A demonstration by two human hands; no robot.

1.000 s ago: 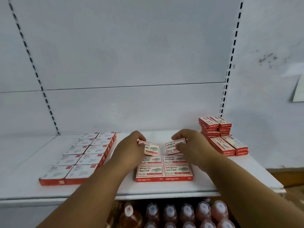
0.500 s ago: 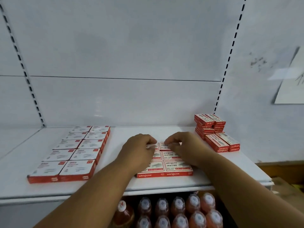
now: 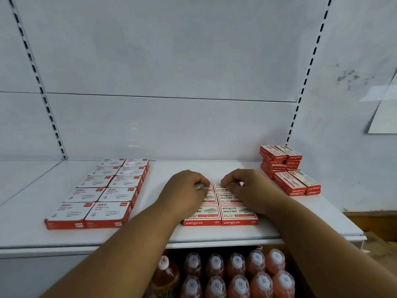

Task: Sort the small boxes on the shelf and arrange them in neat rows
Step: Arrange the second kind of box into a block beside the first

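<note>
On the white shelf (image 3: 214,235), small red-and-white staple boxes (image 3: 238,214) lie flat in two columns near the front edge. My left hand (image 3: 184,190) pinches the rear box of the left column, which it mostly covers. My right hand (image 3: 247,188) pinches the rear box of the right column (image 3: 219,187). Both rear boxes lie flat against the row in front of them. A loose stack of the same staple boxes (image 3: 287,168) stands at the right end of the shelf.
A neat two-column block of larger red-and-white paper clip boxes (image 3: 103,192) fills the shelf's left part. Orange drink bottles (image 3: 236,274) stand on the shelf below. White back panels with slotted uprights (image 3: 300,100) rise behind. A paper sheet (image 3: 384,117) hangs on the right wall.
One second ago each hand held a box tilted above the shelf. Both boxes have since come down flat behind the two existing rows, and the hands have drawn closer together.
</note>
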